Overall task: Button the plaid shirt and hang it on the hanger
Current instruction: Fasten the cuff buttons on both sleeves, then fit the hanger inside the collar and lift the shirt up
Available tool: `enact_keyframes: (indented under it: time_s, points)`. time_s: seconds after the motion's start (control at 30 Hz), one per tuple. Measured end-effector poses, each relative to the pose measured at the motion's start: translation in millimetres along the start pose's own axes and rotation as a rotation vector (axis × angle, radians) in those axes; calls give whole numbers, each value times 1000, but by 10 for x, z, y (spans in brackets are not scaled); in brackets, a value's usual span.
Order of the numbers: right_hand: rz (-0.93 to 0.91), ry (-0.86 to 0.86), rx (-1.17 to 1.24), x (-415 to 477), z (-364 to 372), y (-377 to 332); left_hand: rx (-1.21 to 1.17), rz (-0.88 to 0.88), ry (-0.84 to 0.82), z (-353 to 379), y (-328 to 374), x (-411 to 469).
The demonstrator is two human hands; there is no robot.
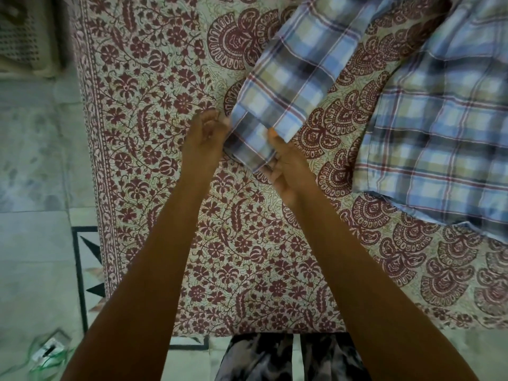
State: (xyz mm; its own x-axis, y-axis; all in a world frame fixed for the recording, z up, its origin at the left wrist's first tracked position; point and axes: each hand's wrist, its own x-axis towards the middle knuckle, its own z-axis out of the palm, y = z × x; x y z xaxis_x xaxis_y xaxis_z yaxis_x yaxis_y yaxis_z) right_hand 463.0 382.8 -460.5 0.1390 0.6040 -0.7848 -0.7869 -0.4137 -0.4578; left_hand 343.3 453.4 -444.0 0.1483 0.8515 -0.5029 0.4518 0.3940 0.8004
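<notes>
The blue, white and tan plaid shirt (439, 133) lies spread on a bed at the right. Its sleeve (297, 78) runs diagonally down to the cuff (255, 136) at the middle of the view. My left hand (204, 136) pinches the cuff's left edge with curled fingers. My right hand (286, 166) grips the cuff's lower right corner, thumb on top of the cloth. No hanger is in view.
The bed is covered by a maroon floral and paisley print sheet (165, 188). A pale perforated plastic basket (24, 37) stands on the tiled floor at the upper left. A small clear item (49, 350) lies on the floor at the lower left.
</notes>
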Motion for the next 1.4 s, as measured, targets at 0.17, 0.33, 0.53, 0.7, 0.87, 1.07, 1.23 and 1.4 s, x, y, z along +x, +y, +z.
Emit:
enact_keyframes:
  time_s: [0.17, 0.33, 0.53, 0.7, 0.87, 1.07, 1.23, 1.4]
  points:
    - [-37, -140, 114, -20, -42, 32, -286, -225, -227, -29, 139, 124]
    - [-87, 244, -298, 76, 144, 90, 132, -11, 154, -105, -21, 285]
    - [-322, 396, -927, 271, 259, 102, 388, 41, 286, -61, -137, 437]
    - [-412, 340, -993, -7, 29, 57, 544, 137, 391, -102, -94, 346]
    - [-532, 342, -1043, -485, -314, -204, 570, 179, 359, 15, 73, -24]
    - [-618, 412, -1093, -1149, -641, -861, 523, 228, 208, 428, 631, -624]
    - [-678, 443, -1012, -1518, -990, -1421, 437, 353, 113, 976, 1238, -1056]
    - [-742, 456, -865, -1733, -1527, -2015, 518, 444, 77, 1699, 1822, -1330]
